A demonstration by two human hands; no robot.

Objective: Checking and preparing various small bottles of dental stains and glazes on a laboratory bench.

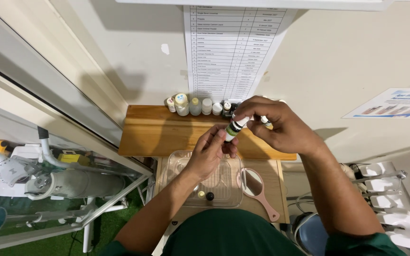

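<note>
A small dark dropper bottle [233, 129] with a green label and a white cap is held tilted between both hands above a wooden shelf [157, 135]. My left hand [208, 151] grips the bottle's lower end with its fingertips. My right hand [276, 125] is closed over the white cap at the upper end. A row of small white and pale bottles [195, 105] stands at the back of the shelf against the wall, just behind my hands.
A clear plastic tray [179, 166] lies on a lower wooden surface, with two small caps [205, 195] near its front. A pink hand mirror [255, 185] lies beside it. A printed list [233, 47] hangs on the wall. White equipment stands left and right.
</note>
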